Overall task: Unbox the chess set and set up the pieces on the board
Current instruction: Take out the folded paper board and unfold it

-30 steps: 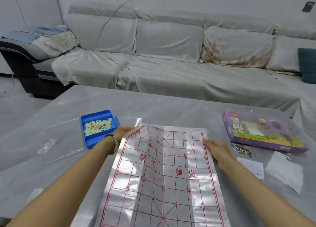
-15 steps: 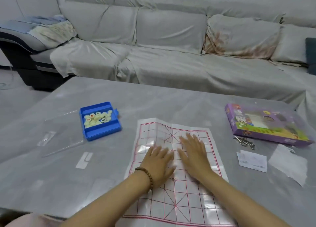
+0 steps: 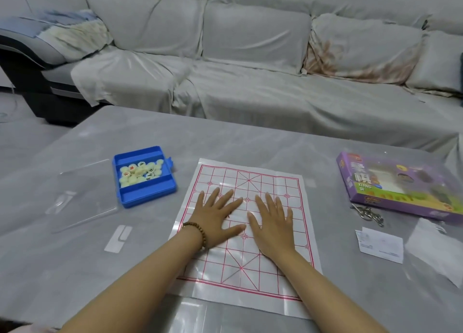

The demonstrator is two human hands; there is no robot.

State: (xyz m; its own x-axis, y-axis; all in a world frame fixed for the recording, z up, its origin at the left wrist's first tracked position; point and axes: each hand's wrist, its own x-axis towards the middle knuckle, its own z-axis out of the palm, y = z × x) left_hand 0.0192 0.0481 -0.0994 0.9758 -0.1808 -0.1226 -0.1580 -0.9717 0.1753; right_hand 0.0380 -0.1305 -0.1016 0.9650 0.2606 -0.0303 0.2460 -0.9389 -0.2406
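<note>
A thin plastic xiangqi board sheet point(image 3: 275, 182) with a red grid lies flat on the grey table. My left hand point(image 3: 216, 216), with a bead bracelet on the wrist, and my right hand point(image 3: 273, 221) press palm-down on its middle, fingers straight and spread. Left of the sheet sits a blue tray point(image 3: 147, 196) holding several cream round chess pieces point(image 3: 140, 173). The purple chess set box point(image 3: 398, 190) lies at the right.
A clear plastic lid point(image 3: 82, 195) lies left of the tray, with a white strip point(image 3: 117, 237) in front of it. Metal rings point(image 3: 368, 215), a paper slip point(image 3: 380, 245) and a clear wrapper point(image 3: 436, 250) lie right. A covered sofa point(image 3: 250, 82) stands behind the table.
My hands let go of the sheet's side edges and moved onto its middle, pressing it flat. The sheet now lies smooth on the table.
</note>
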